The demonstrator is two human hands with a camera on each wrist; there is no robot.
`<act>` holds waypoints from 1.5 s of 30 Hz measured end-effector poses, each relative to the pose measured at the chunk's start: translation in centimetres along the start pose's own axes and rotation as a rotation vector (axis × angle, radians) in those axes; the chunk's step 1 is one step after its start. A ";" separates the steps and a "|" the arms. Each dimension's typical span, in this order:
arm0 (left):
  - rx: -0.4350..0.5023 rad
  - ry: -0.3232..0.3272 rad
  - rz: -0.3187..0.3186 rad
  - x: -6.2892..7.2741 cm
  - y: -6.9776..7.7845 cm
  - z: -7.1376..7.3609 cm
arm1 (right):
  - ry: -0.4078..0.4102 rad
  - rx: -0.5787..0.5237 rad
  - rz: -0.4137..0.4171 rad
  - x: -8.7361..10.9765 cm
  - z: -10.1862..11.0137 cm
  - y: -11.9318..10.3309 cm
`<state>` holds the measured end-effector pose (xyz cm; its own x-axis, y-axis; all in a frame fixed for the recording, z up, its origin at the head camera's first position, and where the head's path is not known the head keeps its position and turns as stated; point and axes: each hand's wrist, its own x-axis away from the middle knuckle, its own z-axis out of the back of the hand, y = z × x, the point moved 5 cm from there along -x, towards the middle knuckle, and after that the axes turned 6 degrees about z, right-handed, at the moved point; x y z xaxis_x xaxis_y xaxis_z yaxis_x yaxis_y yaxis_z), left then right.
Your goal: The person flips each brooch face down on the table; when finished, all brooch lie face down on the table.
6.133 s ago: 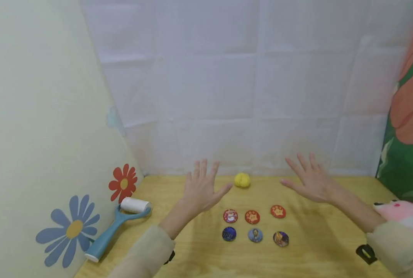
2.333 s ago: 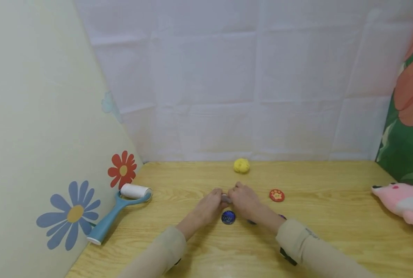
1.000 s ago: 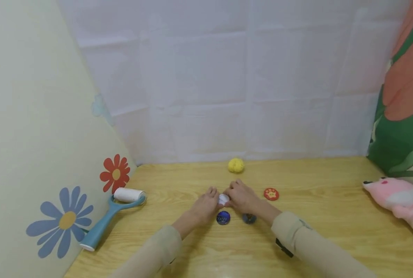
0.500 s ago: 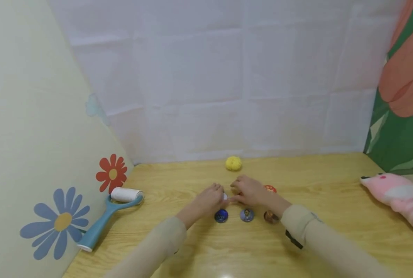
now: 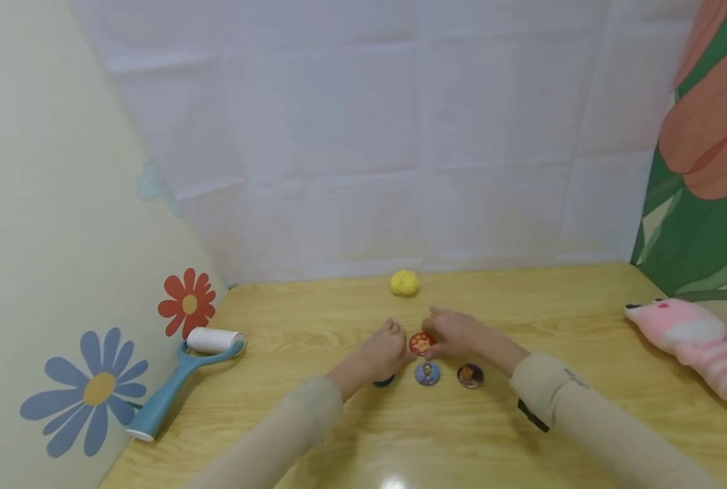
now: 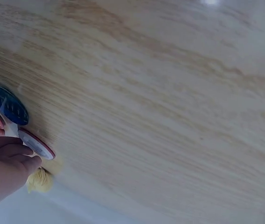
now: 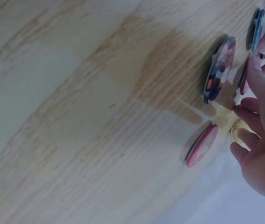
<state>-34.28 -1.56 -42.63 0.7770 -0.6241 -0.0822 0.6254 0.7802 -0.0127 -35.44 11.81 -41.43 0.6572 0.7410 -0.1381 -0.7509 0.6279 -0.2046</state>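
My left hand [image 5: 384,350] and right hand [image 5: 458,333] stand on either side of a red star badge [image 5: 421,344], their thumbs at its near edge. It lies face up. By the left fingertips, a badge [image 6: 36,143] shows its pale back in the left wrist view; the hand hides it from the head view. A dark blue badge [image 6: 8,105] is partly under the left hand. A light blue badge [image 5: 427,373] and a dark orange badge [image 5: 470,375] lie face up nearer me. Another red badge [image 7: 202,145] lies beyond the right hand's fingers in the right wrist view.
A yellow ball-like thing [image 5: 404,283] sits toward the back of the wooden table [image 5: 314,309]. On the left, a blue-handled lint roller [image 5: 174,387] leans by the wall. A pink plush toy [image 5: 694,343] lies at the right.
Earlier both hands held the left red badge, which was turned pale side up. Now both have shifted right to the middle red badge. The head view has drifted right.
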 end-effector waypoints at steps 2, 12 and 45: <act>0.007 0.013 0.005 0.0 0.0 -0.2 | 0.009 -0.002 0.005 0.1 -0.1 -0.1; -0.036 0.045 0.022 -0.3 0.7 -0.3 | 0.022 0.004 -0.054 0.6 -0.4 0.2; -0.036 -0.034 0.082 0.1 1.1 -0.3 | 0.222 0.182 0.129 0.7 0.2 -0.6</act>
<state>-33.56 -0.78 -42.93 0.8281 -0.5583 -0.0505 0.5566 0.8296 -0.0432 -34.60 11.98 -41.23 0.5388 0.7595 -0.3644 -0.8151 0.5793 0.0021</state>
